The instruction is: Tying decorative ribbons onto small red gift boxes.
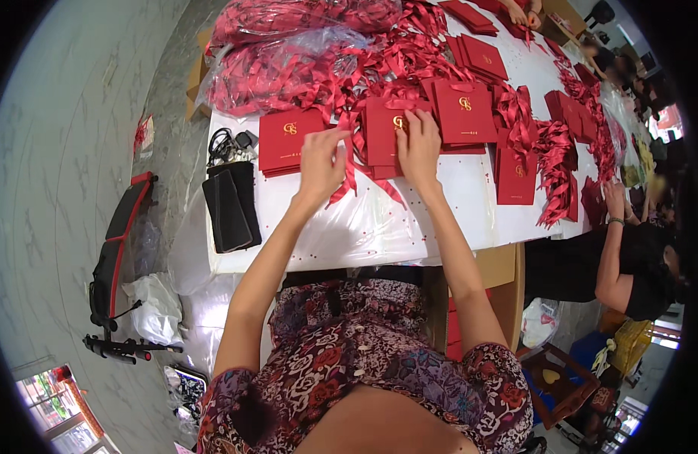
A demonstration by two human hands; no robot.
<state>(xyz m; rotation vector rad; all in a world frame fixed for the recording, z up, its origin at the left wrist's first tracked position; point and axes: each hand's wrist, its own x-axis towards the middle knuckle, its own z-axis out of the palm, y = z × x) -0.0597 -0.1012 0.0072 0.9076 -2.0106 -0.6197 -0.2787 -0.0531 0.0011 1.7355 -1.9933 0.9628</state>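
My left hand [322,162] is at the right edge of a stack of flat red packets [277,140] with gold marks. Its fingers are bent and apart, their tips close to a loose red ribbon [346,189]; I cannot see a grip on it. My right hand [420,150] lies with fingers spread over the right part of another red packet [380,140], partly covering its gold mark. That packet tops a small stack in front of me, with ribbon at its upper edge. A further stack of red packets [466,113] stands just right of this hand.
Plastic bags of red ribbons [277,72] are heaped at the back left. A black phone-like case [229,210] and a dark cable [222,147] lie at the table's left edge. On the right, more packets [515,178] and ribbon bundles [553,163] lie near a co-worker's arm [612,242].
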